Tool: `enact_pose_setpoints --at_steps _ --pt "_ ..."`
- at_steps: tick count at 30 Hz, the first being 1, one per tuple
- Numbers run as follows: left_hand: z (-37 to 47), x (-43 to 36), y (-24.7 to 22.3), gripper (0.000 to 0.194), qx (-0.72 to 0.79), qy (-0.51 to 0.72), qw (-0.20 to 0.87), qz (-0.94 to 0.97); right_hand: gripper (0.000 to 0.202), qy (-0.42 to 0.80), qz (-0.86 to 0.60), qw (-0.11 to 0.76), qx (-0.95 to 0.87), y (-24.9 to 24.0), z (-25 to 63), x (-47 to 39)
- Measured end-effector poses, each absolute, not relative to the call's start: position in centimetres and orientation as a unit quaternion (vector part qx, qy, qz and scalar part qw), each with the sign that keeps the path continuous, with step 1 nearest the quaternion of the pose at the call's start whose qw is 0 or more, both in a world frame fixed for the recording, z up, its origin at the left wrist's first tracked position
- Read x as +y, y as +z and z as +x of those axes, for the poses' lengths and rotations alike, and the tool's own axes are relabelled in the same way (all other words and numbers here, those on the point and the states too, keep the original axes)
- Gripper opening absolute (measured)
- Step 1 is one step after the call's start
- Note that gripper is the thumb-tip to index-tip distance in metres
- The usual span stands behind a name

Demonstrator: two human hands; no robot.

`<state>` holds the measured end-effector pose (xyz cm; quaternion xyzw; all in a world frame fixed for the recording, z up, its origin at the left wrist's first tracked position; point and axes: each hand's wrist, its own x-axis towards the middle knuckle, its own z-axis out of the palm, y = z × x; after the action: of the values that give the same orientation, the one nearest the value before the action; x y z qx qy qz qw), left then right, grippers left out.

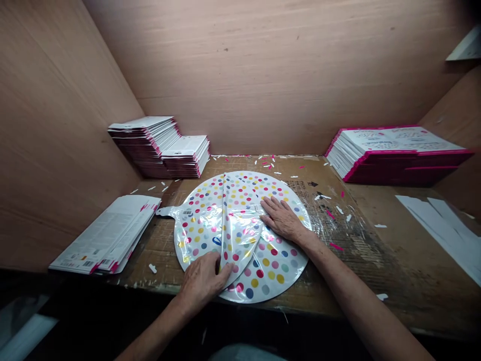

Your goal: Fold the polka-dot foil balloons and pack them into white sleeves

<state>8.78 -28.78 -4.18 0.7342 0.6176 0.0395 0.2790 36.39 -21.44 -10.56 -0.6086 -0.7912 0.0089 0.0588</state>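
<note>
A round, shiny white foil sheet with coloured dots [259,273] lies on the cardboard-covered table. Part of it is folded over from the right toward the middle, and a narrow tab points left. At its lower left edge my left hand [205,276] has its thumb and fingers on the folded layer, gripping it near the front. My right hand [281,218] lies flat on the right part of the foil, fingers spread a little and pointing left. A small barcode label shows near the foil's left side.
White and pink card stacks stand at the back left [150,148] and back right [398,145]. More printed cards [108,233] lie at the left. White sheets [443,230] rest at the right. Paper scraps dot the table [361,271]; wooden panels enclose it.
</note>
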Motion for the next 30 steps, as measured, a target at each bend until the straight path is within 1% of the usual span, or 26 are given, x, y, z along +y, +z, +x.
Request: enact_pose_setpoints --at_steps 3,4,6,8,12,17,18,19,20,22,23,24,25,26,28,30 --pt "9.2 -27.9 -2.9 0.044 0.62 0.037 0.453 0.64 0.056 -0.002 -0.611 0.056 -0.79 -10.3 36.3 -21.4" --pt "9.3 -27.7 -2.6 0.048 0.624 0.047 0.497 0.601 0.055 -0.006 -0.612 0.057 -0.789 -10.1 36.2 -21.5" --pt "9.4 -27.6 -2.3 0.056 0.624 0.06 0.55 0.552 0.053 -0.015 -0.607 0.057 -0.792 -9.7 36.1 -21.8" --pt "9.5 -27.8 -2.3 0.057 0.613 0.063 0.558 0.556 0.052 -0.029 -0.604 0.051 -0.795 -9.6 36.4 -22.3" --pt "9.8 -28.1 -2.9 0.053 0.597 0.071 0.554 0.576 0.052 -0.037 -0.621 0.044 -0.782 -10.0 38.1 -23.0" --pt "10.2 -27.9 -2.9 0.048 0.578 0.053 0.597 0.554 0.047 -0.044 -0.641 0.06 -0.764 -9.5 38.9 -23.6" --pt "10.2 -27.8 -2.7 0.048 0.572 0.056 0.618 0.537 0.045 -0.053 -0.641 0.086 -0.761 -9.0 38.5 -24.4" --pt "10.2 -27.7 -2.4 0.048 0.564 0.065 0.641 0.517 0.043 -0.068 -0.63 0.139 -0.761 -8.3 37.7 -25.5" --pt "10.1 -27.6 -2.1 0.047 0.553 0.079 0.663 0.498 0.039 -0.085 -0.603 0.213 -0.764 -7.5 36.7 -27.1" --pt "10.0 -27.3 -1.4 0.047 0.529 0.106 0.696 0.475 0.03 -0.12 -0.49 0.403 -0.763 -6.0 33.7 -30.8" --pt "10.1 -27.1 -1.0 0.046 0.517 0.115 0.705 0.472 0.028 -0.11 -0.421 0.448 -0.781 -5.6 31.9 -32.7" --pt "10.3 -26.9 -0.5 0.045 0.504 0.119 0.712 0.474 0.028 -0.1 -0.355 0.456 -0.81 -5.4 30.0 -34.5" --pt "10.5 -26.6 0.1 0.044 0.491 0.118 0.718 0.48 0.03 -0.1 -0.309 0.445 -0.835 -5.5 28.0 -35.8" --pt "11.0 -26.4 0.8 0.043 0.478 0.118 0.722 0.486 0.036 -0.096 -0.318 0.424 -0.843 -5.9 26.2 -36.8" --pt "12.1 -25.7 2.7 0.04 0.455 0.13 0.726 0.499 0.049 -0.087 -0.428 0.382 -0.815 -7.5 23.1 -37.6" --pt "13.4 -25.1 5.2 0.034 0.437 0.151 0.73 0.503 0.055 -0.062 -0.533 0.35 -0.768 -9.4 21.3 -37.5"
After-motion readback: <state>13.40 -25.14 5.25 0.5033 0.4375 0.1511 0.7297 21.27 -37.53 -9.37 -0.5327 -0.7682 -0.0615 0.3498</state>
